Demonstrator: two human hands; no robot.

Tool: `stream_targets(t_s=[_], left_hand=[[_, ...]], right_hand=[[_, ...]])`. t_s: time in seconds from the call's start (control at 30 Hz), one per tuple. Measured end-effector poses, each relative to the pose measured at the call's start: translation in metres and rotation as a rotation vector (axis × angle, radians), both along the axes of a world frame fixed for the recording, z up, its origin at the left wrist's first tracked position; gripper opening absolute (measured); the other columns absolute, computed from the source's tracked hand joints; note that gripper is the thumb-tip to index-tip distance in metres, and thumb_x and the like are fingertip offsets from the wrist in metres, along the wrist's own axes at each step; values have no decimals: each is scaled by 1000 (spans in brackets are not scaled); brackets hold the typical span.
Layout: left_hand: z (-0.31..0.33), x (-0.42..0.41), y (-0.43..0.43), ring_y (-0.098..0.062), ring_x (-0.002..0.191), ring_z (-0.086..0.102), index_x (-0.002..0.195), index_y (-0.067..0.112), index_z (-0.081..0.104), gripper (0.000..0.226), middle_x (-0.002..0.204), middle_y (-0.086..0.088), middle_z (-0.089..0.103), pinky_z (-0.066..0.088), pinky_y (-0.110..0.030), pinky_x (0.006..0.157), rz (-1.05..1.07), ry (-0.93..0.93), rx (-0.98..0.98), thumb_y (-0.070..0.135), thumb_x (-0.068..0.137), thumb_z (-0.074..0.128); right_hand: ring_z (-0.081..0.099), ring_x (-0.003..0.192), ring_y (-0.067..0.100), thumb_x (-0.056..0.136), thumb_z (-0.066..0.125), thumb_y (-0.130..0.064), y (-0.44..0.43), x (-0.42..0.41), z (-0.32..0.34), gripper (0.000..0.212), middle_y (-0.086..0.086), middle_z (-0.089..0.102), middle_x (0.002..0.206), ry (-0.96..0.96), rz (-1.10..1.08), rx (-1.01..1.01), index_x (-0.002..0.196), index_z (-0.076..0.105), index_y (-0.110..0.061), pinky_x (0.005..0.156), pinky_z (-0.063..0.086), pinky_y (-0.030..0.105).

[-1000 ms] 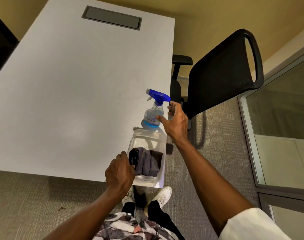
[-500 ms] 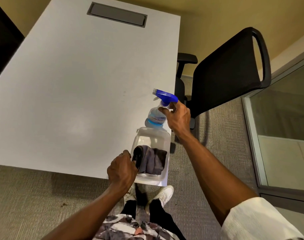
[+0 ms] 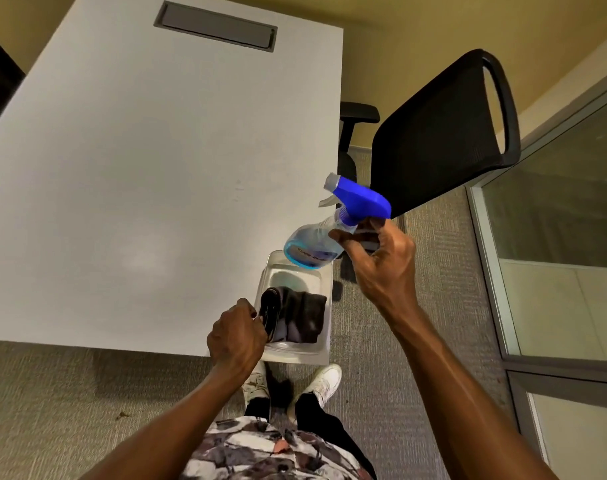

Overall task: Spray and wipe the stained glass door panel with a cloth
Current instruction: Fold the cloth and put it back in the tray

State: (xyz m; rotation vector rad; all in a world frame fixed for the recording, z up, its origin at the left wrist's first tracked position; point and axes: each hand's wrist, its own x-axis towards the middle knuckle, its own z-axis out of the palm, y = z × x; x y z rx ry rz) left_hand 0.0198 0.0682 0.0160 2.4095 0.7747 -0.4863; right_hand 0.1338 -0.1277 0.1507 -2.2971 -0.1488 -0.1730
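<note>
At the near right corner of the white desk (image 3: 139, 168) a clear tray (image 3: 324, 277) holds the dark cloth (image 3: 300, 318), which my left hand (image 3: 236, 336) pinches, while my right hand (image 3: 381, 261) grips the tilted spray bottle (image 3: 333, 230) above it, the glass door panel (image 3: 558, 209) at my right.

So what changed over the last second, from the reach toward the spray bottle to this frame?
The right hand closed around the spray bottle at its neck and lifted it off the table, tilting it; it now hangs above the clear tray. The left hand stayed gripping the dark cloth, which remains in the tray. The chair and glass door panel look unmoved.
</note>
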Motion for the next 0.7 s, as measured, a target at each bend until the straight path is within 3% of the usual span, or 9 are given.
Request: stream_targets(t_s=[0.07, 0.1, 0.23, 0.33, 0.7], left_hand=[[0, 0, 1, -37, 102, 76, 117, 15, 73, 19, 113, -11, 81, 43, -36, 75, 6, -3, -11, 30, 106, 69], [0, -1, 1, -36, 101, 76, 117, 15, 73, 19, 112, -12, 81, 44, -36, 75, 9, -4, -17, 30, 106, 69], [2, 1, 2, -35, 103, 77, 119, 15, 73, 19, 113, -11, 81, 48, -36, 77, 5, 11, -21, 28, 106, 69], [2, 2, 3, -35, 104, 77, 120, 16, 73, 18, 114, -11, 81, 50, -37, 79, 1, 25, -20, 27, 106, 69], [1, 3, 4, -31, 103, 77, 120, 18, 73, 17, 113, -8, 81, 46, -35, 77, -6, 57, 4, 27, 106, 68]], right_hand=[[75, 95, 30, 96, 87, -22, 2, -7, -10, 45, 20, 77, 110, 34, 20, -11, 129, 71, 3, 83, 66, 35], [76, 97, 31, 96, 87, -22, 3, -10, -16, 45, 20, 77, 111, 44, 27, -17, 131, 71, 2, 82, 65, 40], [73, 99, 25, 96, 88, -19, 12, -14, -41, 45, 20, 77, 117, 63, 58, -53, 134, 72, 0, 85, 64, 45], [78, 112, 33, 99, 86, -19, 19, -16, -58, 44, 19, 77, 126, 148, 36, -52, 137, 72, -3, 94, 65, 54], [76, 118, 36, 100, 84, -17, 25, -18, -87, 42, 18, 76, 129, 235, 25, -107, 138, 72, -5, 100, 64, 52]])
